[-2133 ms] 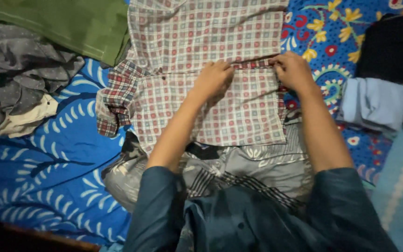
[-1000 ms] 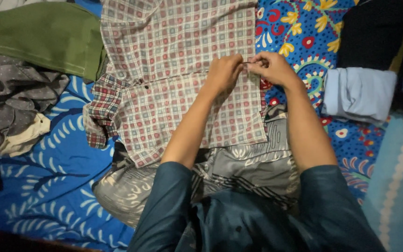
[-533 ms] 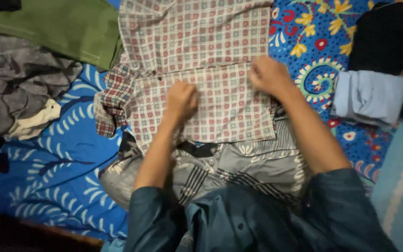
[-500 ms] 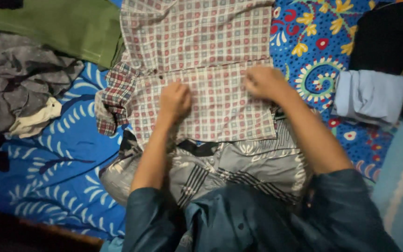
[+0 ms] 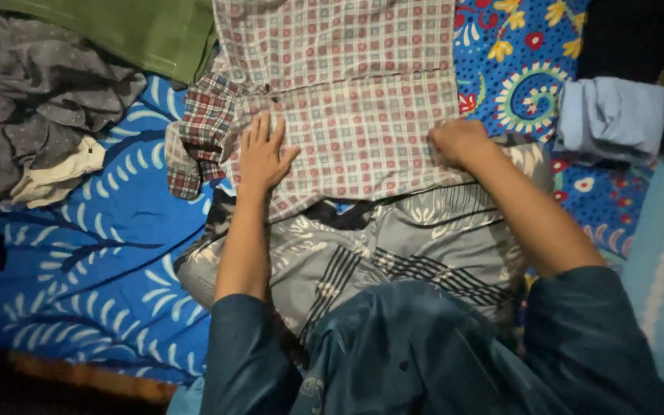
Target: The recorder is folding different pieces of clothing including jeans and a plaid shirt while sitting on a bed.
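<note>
Checked shirt (image 5: pixel 355 115) flat on patterned bedsheet (image 5: pixel 86 253)

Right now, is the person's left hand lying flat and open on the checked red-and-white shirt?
Yes, the left hand lies palm down with fingers spread on the checked red-and-white shirt, near its left edge.

Both hands (image 5: pixel 264 157) on checked shirt (image 5: pixel 347 115)
</note>
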